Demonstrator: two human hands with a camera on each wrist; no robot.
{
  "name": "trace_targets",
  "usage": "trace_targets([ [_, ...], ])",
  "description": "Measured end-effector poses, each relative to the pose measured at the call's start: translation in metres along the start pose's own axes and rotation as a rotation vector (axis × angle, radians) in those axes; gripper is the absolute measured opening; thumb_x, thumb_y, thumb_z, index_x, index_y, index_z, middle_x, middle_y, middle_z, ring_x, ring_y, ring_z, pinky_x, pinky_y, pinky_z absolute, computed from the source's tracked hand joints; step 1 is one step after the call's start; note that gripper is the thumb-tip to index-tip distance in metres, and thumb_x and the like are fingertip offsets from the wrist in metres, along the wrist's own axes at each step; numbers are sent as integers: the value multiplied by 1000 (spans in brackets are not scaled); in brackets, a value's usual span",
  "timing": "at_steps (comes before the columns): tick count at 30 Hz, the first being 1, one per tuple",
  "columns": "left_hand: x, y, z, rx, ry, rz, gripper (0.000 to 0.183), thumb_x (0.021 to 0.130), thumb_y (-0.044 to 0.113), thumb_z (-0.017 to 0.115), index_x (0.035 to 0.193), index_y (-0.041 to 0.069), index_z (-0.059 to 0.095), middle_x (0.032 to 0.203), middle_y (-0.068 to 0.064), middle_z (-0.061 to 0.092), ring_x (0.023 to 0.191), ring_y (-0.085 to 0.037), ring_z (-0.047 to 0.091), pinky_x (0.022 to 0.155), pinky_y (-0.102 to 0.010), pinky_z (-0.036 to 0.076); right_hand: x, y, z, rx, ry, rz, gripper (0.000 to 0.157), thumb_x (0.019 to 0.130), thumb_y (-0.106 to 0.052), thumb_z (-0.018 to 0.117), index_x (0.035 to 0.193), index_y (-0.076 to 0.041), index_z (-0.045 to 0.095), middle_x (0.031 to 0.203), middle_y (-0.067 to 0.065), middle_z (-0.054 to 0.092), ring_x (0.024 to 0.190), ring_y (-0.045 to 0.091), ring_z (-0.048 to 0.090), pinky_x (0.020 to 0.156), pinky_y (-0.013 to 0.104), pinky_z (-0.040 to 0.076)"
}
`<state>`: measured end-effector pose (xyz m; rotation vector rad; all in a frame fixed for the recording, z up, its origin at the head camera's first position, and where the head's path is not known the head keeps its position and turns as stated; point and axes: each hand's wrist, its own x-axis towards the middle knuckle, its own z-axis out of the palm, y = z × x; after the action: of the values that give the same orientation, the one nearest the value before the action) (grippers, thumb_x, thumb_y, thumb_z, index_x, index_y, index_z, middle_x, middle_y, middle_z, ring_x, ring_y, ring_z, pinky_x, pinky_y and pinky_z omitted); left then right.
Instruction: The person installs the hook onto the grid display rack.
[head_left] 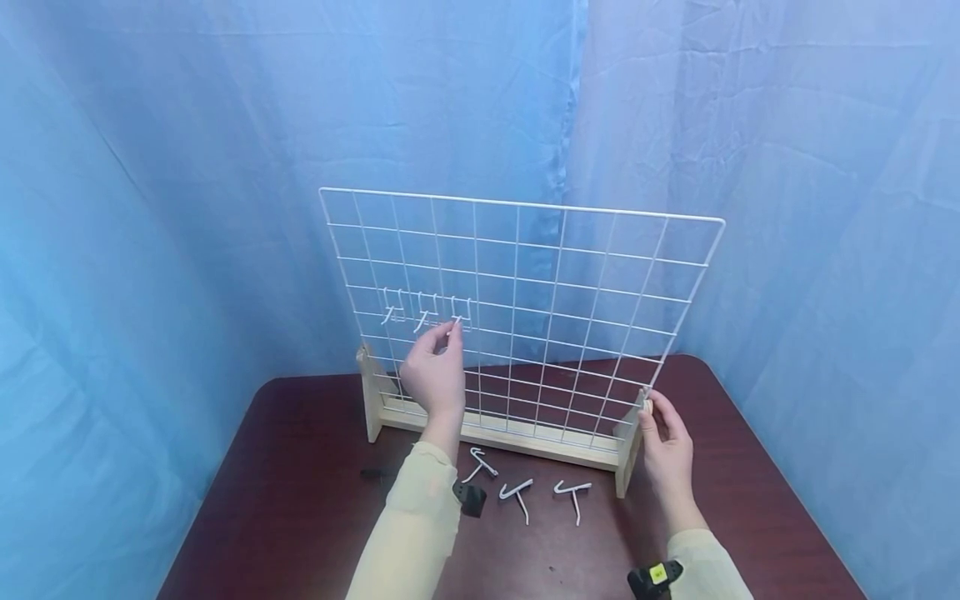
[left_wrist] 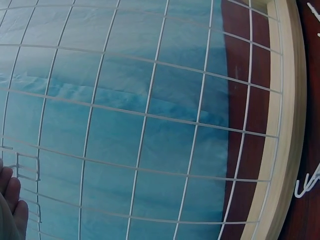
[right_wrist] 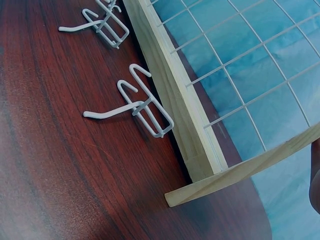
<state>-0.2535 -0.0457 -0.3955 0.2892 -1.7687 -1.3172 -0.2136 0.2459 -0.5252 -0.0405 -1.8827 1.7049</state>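
A white wire grid panel stands upright in a wooden stand. Two white wire hooks hang on the grid's left side. Beside them my left hand pinches a third hook, which lies against the grid wires. In the left wrist view only the fingers show, at the lower left edge. My right hand grips the top of the stand's right wooden end piece; in the right wrist view it is mostly cut off.
Three loose hooks lie on the dark red table in front of the stand: a left one, a middle one and a right one. A small dark object lies left of my left sleeve. Blue curtains surround the table.
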Motion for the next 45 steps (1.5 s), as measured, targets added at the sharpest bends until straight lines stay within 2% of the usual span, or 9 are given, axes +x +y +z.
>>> trace_targets([
  [7, -2, -1, 1, -11, -2, -19, 8, 83, 19, 80, 88, 13, 80, 81, 2, 75, 73, -16, 70, 63, -35, 51, -4, -20, 1, -22, -13, -20, 33, 96, 5, 58, 129, 12, 55, 116, -16, 61, 106, -5, 56, 90, 8, 43],
  [15, -2, 0, 0, -46, 3, -39, 13, 81, 16, 81, 91, 8, 79, 84, -3, 76, 77, -20, 71, 69, -40, 55, 2, 9, 0, -10, 10, 12, 35, 96, 3, 59, 131, 6, 57, 116, -18, 62, 107, -4, 56, 90, 9, 43],
  [23, -8, -8, -2, -75, -7, -85, 17, 81, 17, 81, 95, 7, 78, 86, -4, 76, 80, -21, 71, 75, -45, 55, 2, 11, 0, -1, 6, 8, 34, 97, 0, 59, 130, 5, 57, 116, -20, 61, 108, -3, 57, 91, 10, 43],
  [30, -25, -21, -5, -67, -33, -140, 19, 81, 16, 81, 97, 6, 78, 87, -3, 76, 80, -20, 72, 72, -39, 57, -2, -10, 1, 0, -5, 0, 33, 96, 5, 59, 129, 9, 56, 114, -18, 61, 105, -5, 56, 90, 8, 43],
  [33, -34, -30, -6, -71, -42, -148, 18, 82, 16, 81, 97, 6, 78, 86, -3, 76, 79, -20, 72, 70, -38, 58, -3, -20, 2, -8, -9, -1, 33, 96, 6, 59, 128, 11, 56, 114, -18, 61, 104, -5, 56, 89, 8, 43],
  [38, -49, -46, -9, -48, -59, -148, 16, 82, 15, 80, 97, 7, 78, 86, -2, 76, 78, -19, 71, 70, -36, 57, -5, -25, 2, -16, -11, 4, 33, 96, 5, 58, 128, 12, 55, 114, -17, 61, 105, -5, 56, 89, 9, 44],
  [45, -70, -67, -16, -18, -99, -186, 16, 83, 12, 79, 98, 6, 77, 87, -3, 76, 86, -24, 70, 80, -45, 53, -6, -26, 2, -28, -17, 16, 34, 97, 4, 58, 130, 10, 55, 115, -19, 60, 105, -5, 55, 89, 8, 43],
])
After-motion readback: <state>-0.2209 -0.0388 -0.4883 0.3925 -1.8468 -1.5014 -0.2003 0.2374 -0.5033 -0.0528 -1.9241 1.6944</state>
